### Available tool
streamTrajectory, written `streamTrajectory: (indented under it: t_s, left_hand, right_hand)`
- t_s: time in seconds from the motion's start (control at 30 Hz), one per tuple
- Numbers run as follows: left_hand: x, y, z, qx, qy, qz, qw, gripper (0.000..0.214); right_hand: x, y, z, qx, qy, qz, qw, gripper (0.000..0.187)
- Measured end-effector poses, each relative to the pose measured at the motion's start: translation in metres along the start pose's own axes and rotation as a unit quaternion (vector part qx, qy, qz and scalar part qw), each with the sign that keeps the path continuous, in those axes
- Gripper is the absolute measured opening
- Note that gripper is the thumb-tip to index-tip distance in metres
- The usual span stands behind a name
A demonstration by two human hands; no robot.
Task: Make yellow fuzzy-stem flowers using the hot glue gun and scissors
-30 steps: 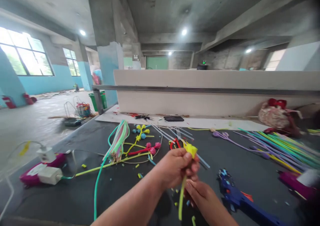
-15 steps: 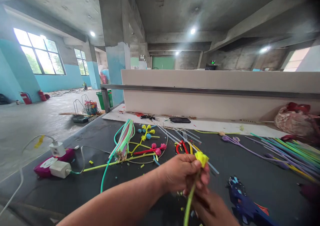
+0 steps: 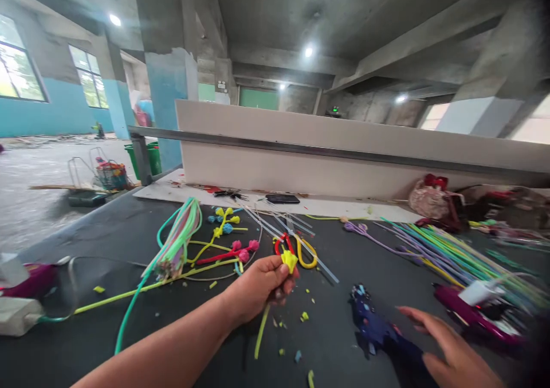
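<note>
My left hand (image 3: 260, 285) pinches a small yellow pipe-cleaner flower (image 3: 289, 261) over the middle of the table. Its yellow-green stem (image 3: 262, 333) hangs down below the fingers. My right hand (image 3: 458, 351) is at the lower right, fingers stretched out, beside the handle of a dark blue glue gun (image 3: 373, 322). Whether the palm touches the handle I cannot tell. Just behind the flower lie scissors (image 3: 306, 253) with one red and one yellow handle loop. Yellow-green scraps (image 3: 305, 316) are scattered on the dark table near the stem.
A bundle of pipe cleaners (image 3: 183, 239) lies on the left, next to yellow, blue and pink blossom stems (image 3: 221, 227). Clear glue sticks (image 3: 322, 267) lie near the scissors. More coloured stems (image 3: 412, 250) and a purple power strip (image 3: 472, 313) are on the right. A phone (image 3: 282, 199) rests behind.
My right hand has left the flower and moved right, to the glue gun. My left hand still holds the flower. The view has turned right.
</note>
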State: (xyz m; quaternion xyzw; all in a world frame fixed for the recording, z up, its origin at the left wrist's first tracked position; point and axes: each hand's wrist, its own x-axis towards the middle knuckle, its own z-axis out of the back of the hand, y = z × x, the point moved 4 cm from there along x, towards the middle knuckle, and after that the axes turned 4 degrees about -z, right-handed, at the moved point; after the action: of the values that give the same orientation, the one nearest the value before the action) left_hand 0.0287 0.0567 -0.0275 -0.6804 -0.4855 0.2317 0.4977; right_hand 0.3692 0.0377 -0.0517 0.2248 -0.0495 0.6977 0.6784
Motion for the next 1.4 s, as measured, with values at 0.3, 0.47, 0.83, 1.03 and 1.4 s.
streamTrajectory:
  t_s: [0.3, 0.47, 0.83, 1.03, 1.4]
  left_hand:
    - [-0.008, -0.004, -0.002, 0.313, -0.02, -0.046, 0.948, 0.027]
    - [-0.012, -0.009, -0.009, 0.334, -0.007, -0.036, 0.942, 0.026]
    - [-0.02, -0.007, -0.023, 0.373, 0.028, -0.001, 0.927, 0.021]
    - [-0.03, -0.018, -0.043, 0.464, 0.039, -0.06, 0.883, 0.017]
    - [-0.034, -0.013, -0.039, 0.176, 0.089, 0.152, 0.969, 0.028]
  right_hand:
    - [-0.014, 0.025, 0.011, -0.026, 0.092, -0.04, 0.995, 0.064]
    - [-0.008, 0.02, 0.015, 0.051, 0.03, -0.054, 0.997, 0.057]
    - [-0.029, 0.146, 0.031, 0.316, 0.001, 0.072, 0.946, 0.025]
    - [-0.033, 0.191, 0.027, 0.454, 0.051, 0.125, 0.881, 0.021]
    - [-0.02, 0.184, 0.033, 0.49, 0.042, 0.097, 0.865, 0.007]
